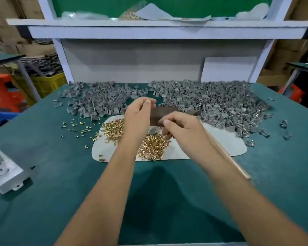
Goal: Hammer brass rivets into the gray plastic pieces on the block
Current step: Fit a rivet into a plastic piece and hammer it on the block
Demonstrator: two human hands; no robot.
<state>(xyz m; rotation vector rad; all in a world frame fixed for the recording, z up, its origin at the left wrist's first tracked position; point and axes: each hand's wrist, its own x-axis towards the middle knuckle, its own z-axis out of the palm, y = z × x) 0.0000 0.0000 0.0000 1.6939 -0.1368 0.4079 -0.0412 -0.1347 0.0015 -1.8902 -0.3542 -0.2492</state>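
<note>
Your left hand (pixel 138 115) and right hand (pixel 180 127) curl over the block (pixel 164 112), contents unclear; hammer (pixel 228 155) idle beside it, heaps of gray pieces (pixel 212 102) behind.

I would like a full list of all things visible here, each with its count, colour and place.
gray plastic pieces: too many to count, gray, two heaps at the table's far side
brass rivets: many, gold, piled on the white sheet, some scattered to its left
block: one, brown, between the hands
white sheet: one, on the table's middle
wooden stick: one, tan, beside the right forearm
table: one, green top
metal part: one, silver, at the table's left edge
yellow crate: one, left background
left hand: fingertips pinched; any thing held is too small to see
right hand: fingers curled, blurred
</note>
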